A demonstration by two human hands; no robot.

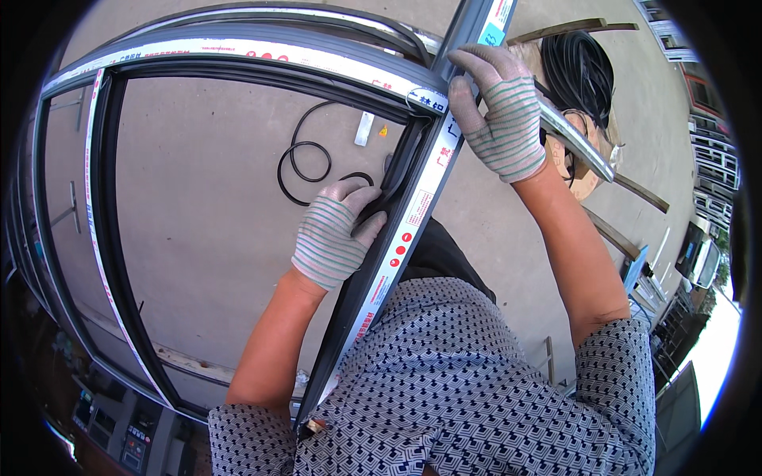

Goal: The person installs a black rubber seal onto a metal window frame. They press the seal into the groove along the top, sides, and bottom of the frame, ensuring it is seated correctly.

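Observation:
A large dark metal window frame point(429, 178), taped with white printed protective film, stands tilted in front of me. Its inner edges carry black rubber seals. My left hand point(337, 230), in a white and green striped glove, is closed at the inside of the near right rail, fingers and thumb pinching a black rubber strip there. Beyond it, a loose length of black rubber strip point(279, 176) hangs or lies in loops within the opening. My right hand point(502, 115), gloved alike, grips the bar by the frame's upper right corner, its fingers bent over the edge.
A coil of black strip point(578, 75) lies at the far right on cardboard, beside wooden bars point(643, 194) and a metal profile point(583, 147). More frame pieces lean behind the far rail. White and yellow scraps point(383, 131) lie on the concrete floor. A parked vehicle point(698, 252) is farther right.

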